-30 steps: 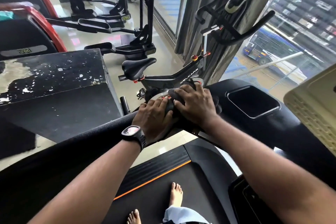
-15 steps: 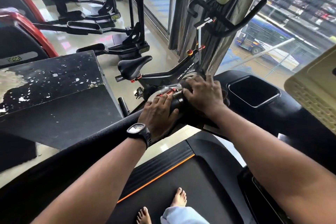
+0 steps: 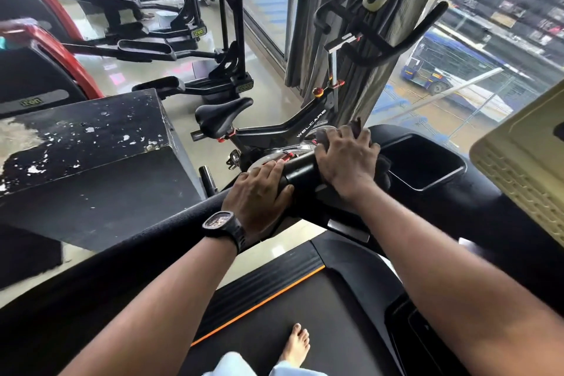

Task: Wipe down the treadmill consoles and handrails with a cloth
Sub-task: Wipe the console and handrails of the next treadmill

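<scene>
Right hand (image 3: 346, 162) — fingers curled over dark cloth (image 3: 385, 168), pressing it on treadmill handrail (image 3: 300, 172) next to console tray (image 3: 422, 162). Left hand (image 3: 258, 195) — fingers closed round same handrail, just beside right hand, bare rail between. Watch (image 3: 224, 224) on left wrist. Bare foot (image 3: 296, 345) on belt (image 3: 274, 314).
</scene>
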### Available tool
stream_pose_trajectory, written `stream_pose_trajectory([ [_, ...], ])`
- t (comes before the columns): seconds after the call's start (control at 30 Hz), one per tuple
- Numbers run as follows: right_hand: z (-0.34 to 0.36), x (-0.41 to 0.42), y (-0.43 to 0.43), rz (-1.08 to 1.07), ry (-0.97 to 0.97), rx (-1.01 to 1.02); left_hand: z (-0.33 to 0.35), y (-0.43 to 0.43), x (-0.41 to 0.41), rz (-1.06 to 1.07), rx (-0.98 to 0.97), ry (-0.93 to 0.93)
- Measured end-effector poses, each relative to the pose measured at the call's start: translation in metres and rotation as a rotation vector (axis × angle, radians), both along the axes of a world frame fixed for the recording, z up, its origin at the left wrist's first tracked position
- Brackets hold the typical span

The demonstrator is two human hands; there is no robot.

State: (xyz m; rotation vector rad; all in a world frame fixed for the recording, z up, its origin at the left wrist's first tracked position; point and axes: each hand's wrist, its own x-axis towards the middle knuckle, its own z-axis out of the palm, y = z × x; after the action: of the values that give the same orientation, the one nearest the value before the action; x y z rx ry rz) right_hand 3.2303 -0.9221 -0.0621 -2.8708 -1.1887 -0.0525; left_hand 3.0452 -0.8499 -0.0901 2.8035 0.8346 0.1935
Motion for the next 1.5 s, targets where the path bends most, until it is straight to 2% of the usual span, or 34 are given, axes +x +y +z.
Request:
stream_pose_trajectory([
  [0.07,-0.013,-0.025,-0.009,-0.004,-0.055,0.078,0.0,-0.001,0.001,0.011,0.008,0.008],
  [0.13,-0.021,-0.038,-0.017,0.122,-0.07,0.148,0.001,-0.001,0.003,0.022,0.002,0.019],
  [0.23,-0.011,-0.012,-0.009,0.356,-0.05,0.058,0.006,0.001,0.006,0.011,-0.026,0.04],
  [0.3,0.003,0.008,0.003,0.304,0.0,-0.024,0.008,0.001,0.007,0.001,-0.037,0.04],
  [0.43,-0.004,-0.007,-0.003,-0.066,0.012,0.035,0.009,0.005,0.01,-0.025,-0.097,0.033],
  [0.53,-0.019,-0.03,-0.018,0.016,-0.05,0.112,0.011,0.01,0.015,-0.051,-0.107,0.054],
  [0.63,-0.01,-0.002,-0.013,0.249,-0.029,0.013,0.012,0.01,0.024,-0.075,-0.112,0.06],
  [0.67,-0.003,0.011,-0.008,0.256,-0.011,-0.038,0.013,0.01,0.028,-0.089,-0.119,0.056],
  [0.73,0.006,0.027,-0.005,0.083,0.008,-0.058,0.014,0.011,0.036,-0.131,-0.138,0.051],
  [0.83,0.0,0.005,-0.015,-0.176,-0.008,-0.045,0.015,0.012,0.046,-0.162,-0.145,0.064],
  [0.93,-0.012,-0.017,-0.025,-0.073,-0.05,0.03,0.014,0.012,0.053,-0.156,-0.156,0.054],
  [1.03,0.001,0.015,-0.015,0.147,-0.023,-0.053,0.012,0.014,0.059,-0.191,-0.128,0.059],
  [1.1,0.014,0.041,-0.006,0.097,0.035,-0.136,0.013,0.017,0.064,-0.219,-0.117,0.064],
  [1.17,0.019,0.05,-0.004,-0.097,0.079,-0.11,0.016,0.02,0.069,-0.242,-0.124,0.072],
  [1.23,0.014,0.034,-0.007,-0.22,0.038,-0.094,0.017,0.02,0.073,-0.256,-0.137,0.068],
  [1.33,0.001,0.005,-0.014,-0.115,-0.062,-0.049,0.014,0.016,0.077,-0.262,-0.151,0.041],
  [1.43,0.003,0.024,-0.011,0.096,-0.007,-0.037,0.014,0.017,0.081,-0.282,-0.162,0.037],
  [1.5,0.013,0.047,-0.005,0.106,0.042,-0.113,0.016,0.019,0.087,-0.299,-0.154,0.043],
])
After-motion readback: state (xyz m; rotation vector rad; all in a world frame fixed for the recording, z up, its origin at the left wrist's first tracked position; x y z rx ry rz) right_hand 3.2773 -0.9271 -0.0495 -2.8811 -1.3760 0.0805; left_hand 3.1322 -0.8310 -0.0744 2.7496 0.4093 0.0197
